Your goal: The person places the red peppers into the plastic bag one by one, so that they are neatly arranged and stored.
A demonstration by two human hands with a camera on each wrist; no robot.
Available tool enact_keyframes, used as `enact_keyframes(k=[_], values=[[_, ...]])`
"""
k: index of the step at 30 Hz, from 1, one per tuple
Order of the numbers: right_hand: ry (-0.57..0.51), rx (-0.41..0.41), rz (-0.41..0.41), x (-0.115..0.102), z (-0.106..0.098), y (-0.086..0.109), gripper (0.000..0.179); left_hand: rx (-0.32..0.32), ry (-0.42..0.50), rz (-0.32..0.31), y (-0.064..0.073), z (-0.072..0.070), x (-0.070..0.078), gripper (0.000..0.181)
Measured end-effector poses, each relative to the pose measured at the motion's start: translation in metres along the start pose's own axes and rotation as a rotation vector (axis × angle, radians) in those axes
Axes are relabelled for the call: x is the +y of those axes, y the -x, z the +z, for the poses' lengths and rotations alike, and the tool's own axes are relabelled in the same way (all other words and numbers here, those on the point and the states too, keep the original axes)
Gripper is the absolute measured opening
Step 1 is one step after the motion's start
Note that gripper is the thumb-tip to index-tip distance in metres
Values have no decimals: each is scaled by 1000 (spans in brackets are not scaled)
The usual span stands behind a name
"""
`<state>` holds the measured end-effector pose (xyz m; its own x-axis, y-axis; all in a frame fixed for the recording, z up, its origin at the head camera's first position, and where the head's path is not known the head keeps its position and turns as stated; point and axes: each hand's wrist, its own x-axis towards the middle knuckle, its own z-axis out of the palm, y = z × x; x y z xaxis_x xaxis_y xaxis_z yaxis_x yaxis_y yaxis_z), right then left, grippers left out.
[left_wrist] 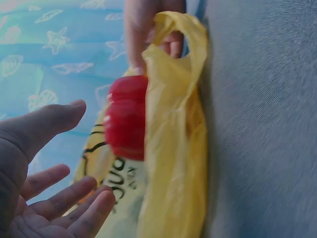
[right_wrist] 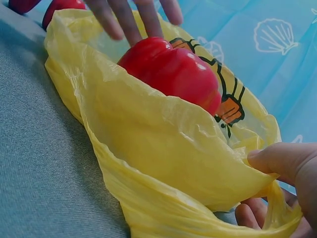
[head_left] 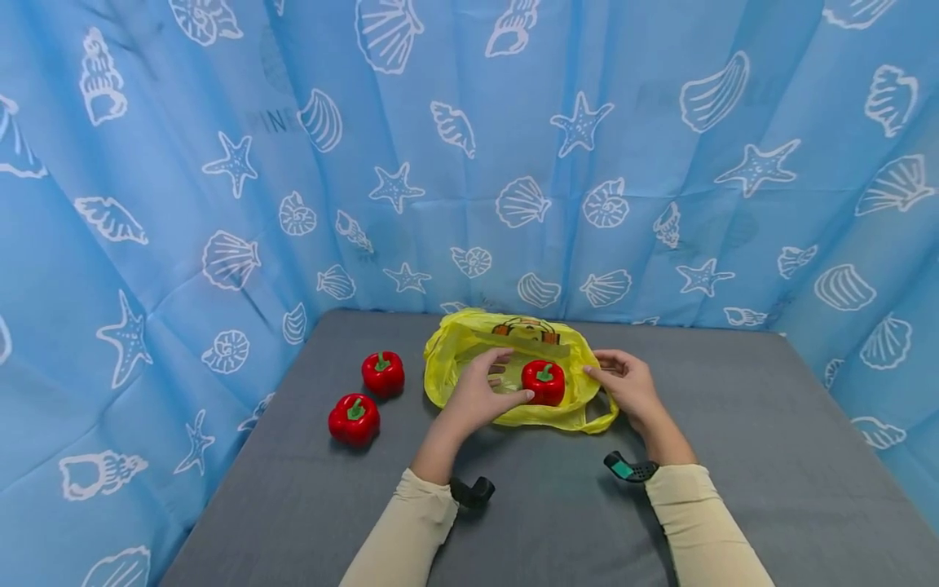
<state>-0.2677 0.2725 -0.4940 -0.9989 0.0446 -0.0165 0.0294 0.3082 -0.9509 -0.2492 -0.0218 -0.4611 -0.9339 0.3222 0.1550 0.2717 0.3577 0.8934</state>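
- Yellow plastic bag (head_left: pixel 546 417), on grey worktop (head_left: pixel 557 514); black lettering partly hidden, not fully legible.
- First red pepper (head_left: pixel 544 387), green-stemmed: inside bag.
- Second red pepper (head_left: pixel 383 377), third red pepper (head_left: pixel 354 422): left of bag.
- Left hand (head_left: pixel 475 398): fingers spread, grip unoccupied, near first pepper.
- Right hand (head_left: pixel 632 387): grip pinching bag's edge.
- Blue curtain (head_left: pixel 440 228): shell print, faint letters "PIN".

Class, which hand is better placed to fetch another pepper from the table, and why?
Probably the left hand: it holds nothing and is nearer the two loose peppers, while the right hand pinches the edge of the yellow bag.
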Motion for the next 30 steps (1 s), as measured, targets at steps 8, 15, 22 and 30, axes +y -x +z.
enact_keyframes(k=[8, 15, 22, 30], values=[[-1, -4, -7, 4, 1, -2, 52, 73, 14, 27, 19, -29, 12, 69], [-10, -3, -7, 4, -1, -1, 52, 159, -47, 43, 34, -58, 18, 69], [-4, 2, -4, 3, 0, -2, 53, 238, -117, 36, 52, -98, 13, 69], [-3, -6, 2, 5, -2, -2, 56, 330, -230, -18, 83, -137, -11, 69]])
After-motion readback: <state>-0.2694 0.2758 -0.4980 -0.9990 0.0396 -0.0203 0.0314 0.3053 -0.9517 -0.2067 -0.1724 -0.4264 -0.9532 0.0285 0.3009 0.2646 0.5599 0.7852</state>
